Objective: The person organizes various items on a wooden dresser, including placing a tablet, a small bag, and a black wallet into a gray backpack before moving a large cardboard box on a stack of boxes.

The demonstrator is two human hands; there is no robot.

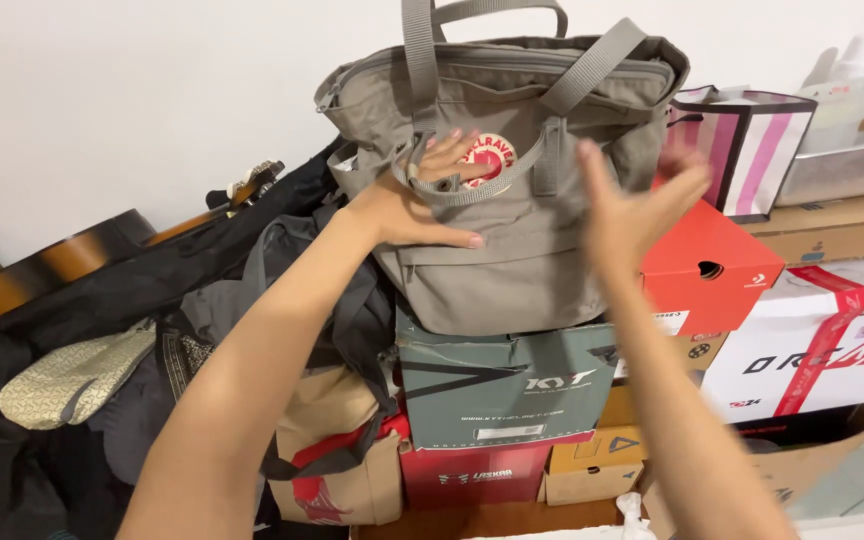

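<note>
From the head camera, you look down along both of your bare forearms toward a stack of boxes against a white wall. On top of the stack stands a grey-brown canvas backpack (512, 200), upright, with its webbing handles pointing up. It rests on a dark green cardboard box (502, 385), and under that one lies a red box (472, 475).

Your left hand (422, 195) lies flat on the front of the backpack, fingers spread and not closed on anything; the fingertips touch a loop of strap beside the round red badge (487, 160). Your right hand (642, 205) is open too, fingers apart, held just in front of the right edge of the backpack (it is blurred, so I cannot tell if it touches the fabric). The two hands are well apart from each other.

Just right of the backpack sits an orange-red shoebox (707, 265), and behind it a pink striped paper bag (747, 145). Lower right is a white box with a red ribbon (822, 340). On the left you see black bags (132, 290) and a guitar (62, 260) leaning near the wall.
</note>
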